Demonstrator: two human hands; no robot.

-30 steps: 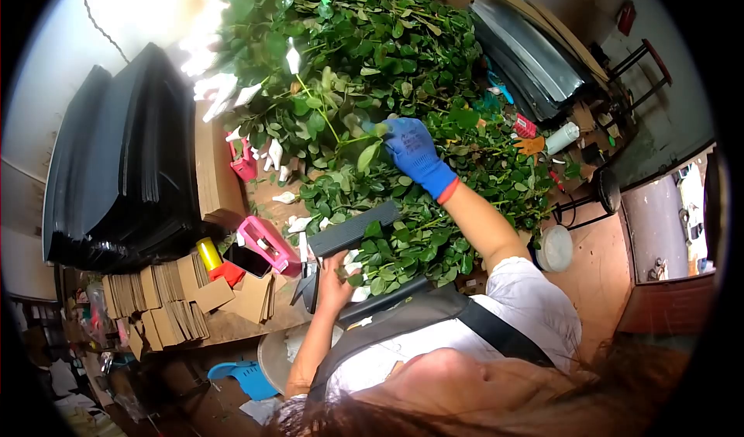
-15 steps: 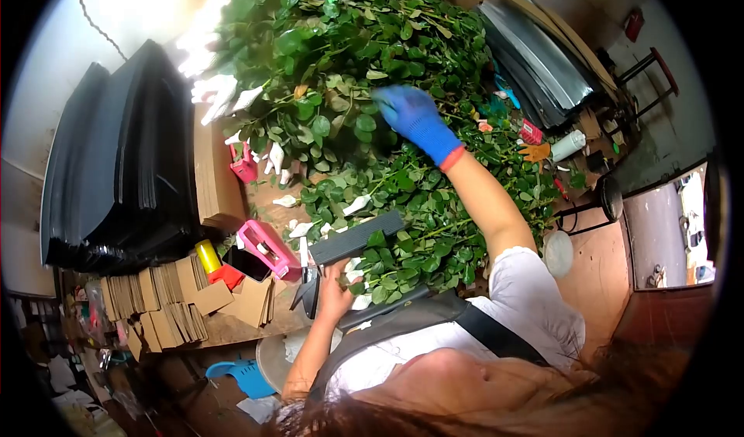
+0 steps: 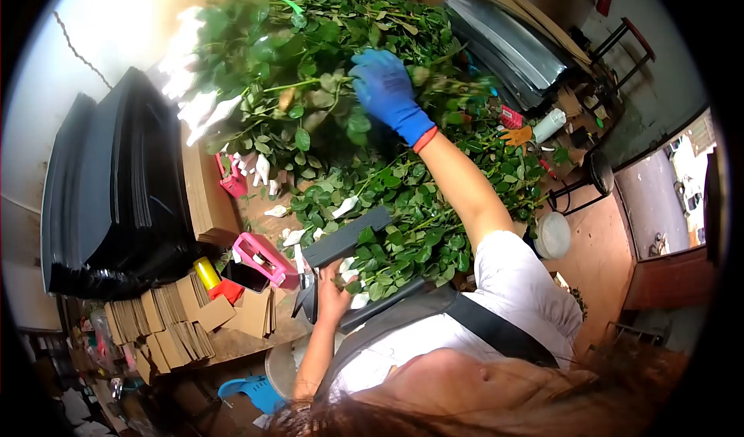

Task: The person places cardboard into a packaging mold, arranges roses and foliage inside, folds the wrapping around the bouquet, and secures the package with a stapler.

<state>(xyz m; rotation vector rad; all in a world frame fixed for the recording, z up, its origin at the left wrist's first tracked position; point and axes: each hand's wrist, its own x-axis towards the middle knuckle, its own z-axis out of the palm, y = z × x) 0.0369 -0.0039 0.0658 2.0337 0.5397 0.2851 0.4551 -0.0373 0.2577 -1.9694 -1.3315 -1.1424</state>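
Note:
My right hand (image 3: pixel 384 92), in a blue glove with a red cuff, is closed round a leafy stem (image 3: pixel 298 86) over the big pile of green stems (image 3: pixel 372 18). White-wrapped flower heads (image 3: pixel 213 115) stick out at the pile's left side. Bare and low in the view, my left hand (image 3: pixel 333 290) has its fingers wrapped at the lower edge of a dark grey ridged piece (image 3: pixel 347 238), beside white-wrapped heads and leaves. Part of what it grips is hidden. One wrapped head (image 3: pixel 346 207) lies just above the ridged piece.
Tall stacks of black sheets (image 3: pixel 139 173) stand at the left. Near them are a pink holder (image 3: pixel 265 259), cardboard pieces (image 3: pixel 167 321), a yellow roll (image 3: pixel 206 273) and a phone (image 3: pixel 245 276). Shiny sheets (image 3: pixel 511 41) lean at upper right, above a stool (image 3: pixel 597 172).
The stem my right hand held has been let go, and its wrapped head now lies above the ridged piece. My right hand has moved up and taken another stem. My left hand stays low.

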